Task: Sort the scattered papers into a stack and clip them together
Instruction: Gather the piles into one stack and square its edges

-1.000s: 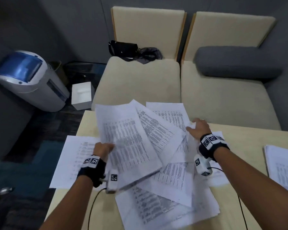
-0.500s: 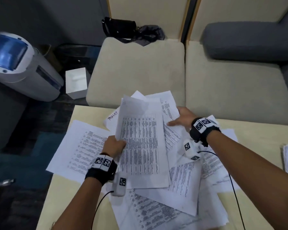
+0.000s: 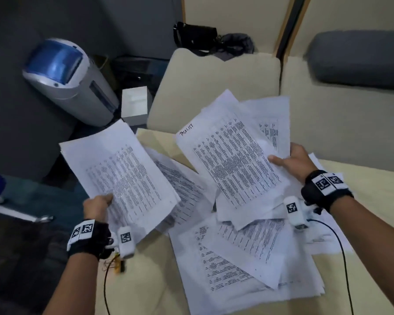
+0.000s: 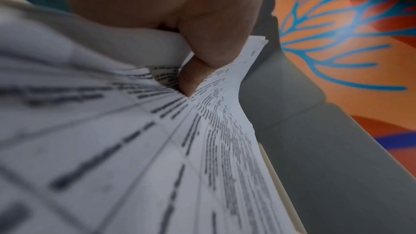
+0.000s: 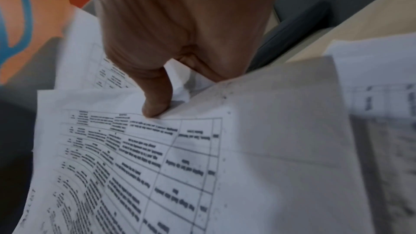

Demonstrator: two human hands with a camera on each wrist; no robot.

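My left hand (image 3: 98, 204) grips a bundle of printed sheets (image 3: 123, 176) by its near corner, lifted above the table's left end; the left wrist view shows the thumb (image 4: 211, 45) pinching that bundle (image 4: 157, 149). My right hand (image 3: 291, 160) holds a second bundle (image 3: 234, 164) with "TASKLIST" handwritten at its top, raised over the middle; in the right wrist view the thumb (image 5: 157, 102) presses on that top sheet (image 5: 135, 166). More loose papers (image 3: 237, 264) lie scattered on the pale wooden table (image 3: 146, 280). Small clips (image 3: 115, 264) lie on the table under my left wrist.
Two beige seat cushions (image 3: 214, 87) stand beyond the table, with a black bag (image 3: 196, 35) on the left one and a grey bolster (image 3: 359, 57) on the right. A white and blue bin (image 3: 66, 80) and a white box (image 3: 134, 103) stand on the floor at left.
Both hands have lifted their paper bundles off the pile and drawn them apart, the left bundle going left, the right bundle rising at right. The camera view has tilted.
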